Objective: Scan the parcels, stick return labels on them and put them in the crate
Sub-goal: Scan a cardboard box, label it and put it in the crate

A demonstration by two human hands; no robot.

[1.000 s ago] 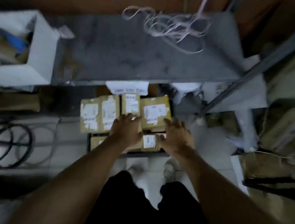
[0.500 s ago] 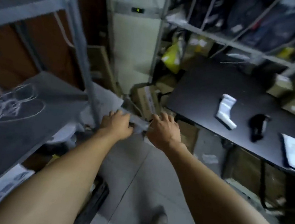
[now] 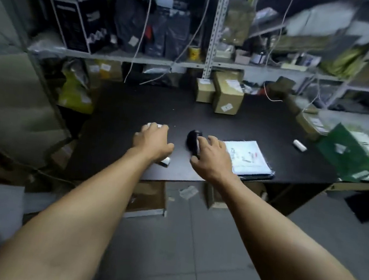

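1. Hands are stretched out over the near half of the black desk (image 3: 260, 127): the left hand (image 3: 153, 142) is lowered onto a white roll (image 3: 165, 160), presumably the return labels, whose ends show beyond the fingertips and under the wrist; the right hand (image 3: 211, 156) is over the dark scanner (image 3: 193, 139).
2. Whether either hand is already gripping cannot be told; the fingers are loosely bent and the contact is hidden by the backs of the hands.
3. The step in hand is judged to be the picking up of scanner and labels. It would be done well if the scanner were taken by its handle with the window kept free, and the roll lifted without the loose end being unwound.
4. The scanner's long axis is laid near-to-far, tilted slightly left at the far end; the head seems to point away.
5. The roll's long axis runs diagonally, far-left to near-right.
6. Two cardboard parcels (image 3: 227, 94) are stood touching at the far edge, well apart from the hands. A white printed sheet (image 3: 248, 156) lies just right of the scanner.
7. No crate can be identified with certainty.
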